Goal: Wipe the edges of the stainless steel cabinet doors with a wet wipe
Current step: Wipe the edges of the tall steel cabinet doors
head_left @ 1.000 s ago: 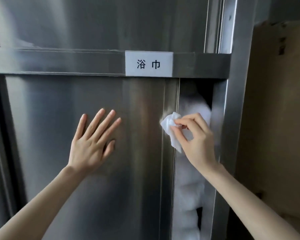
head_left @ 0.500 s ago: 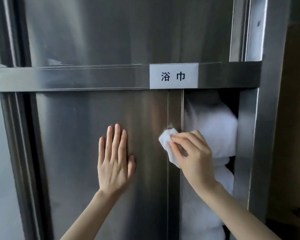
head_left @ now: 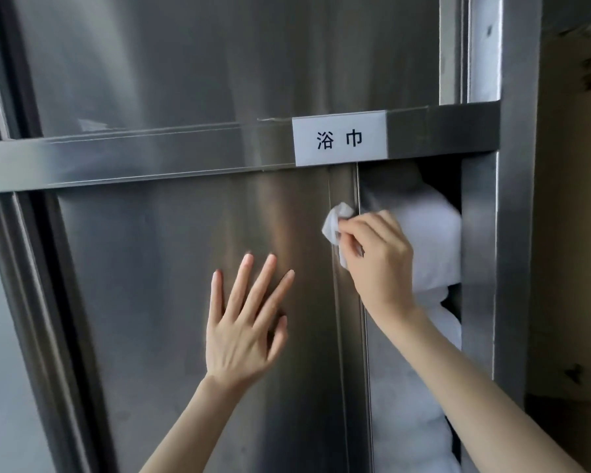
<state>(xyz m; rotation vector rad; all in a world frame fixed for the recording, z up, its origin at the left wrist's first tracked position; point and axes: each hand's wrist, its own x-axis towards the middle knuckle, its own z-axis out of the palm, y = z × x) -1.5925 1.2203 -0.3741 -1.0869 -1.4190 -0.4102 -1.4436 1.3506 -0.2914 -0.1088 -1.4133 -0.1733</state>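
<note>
A stainless steel sliding cabinet door point(head_left: 171, 268) fills the middle of the view, slid partly aside. My right hand point(head_left: 376, 257) pinches a crumpled white wet wipe point(head_left: 335, 223) and holds it against the door's right vertical edge point(head_left: 359, 336), a little below the horizontal rail. My left hand point(head_left: 246, 322) lies flat on the door face with its fingers spread and straight, left of the edge and lower than the wipe.
A horizontal steel rail point(head_left: 133, 162) carries a white label point(head_left: 340, 138) with two characters. White folded towels point(head_left: 430, 247) fill the open gap right of the door. The cabinet's right frame post point(head_left: 512, 233) stands beside a brown cardboard surface point(head_left: 577, 199).
My right hand and the wipe have moved up the door edge toward the rail. My left hand stays flat on the door, its fingers now spread. The camera view has shifted.
</note>
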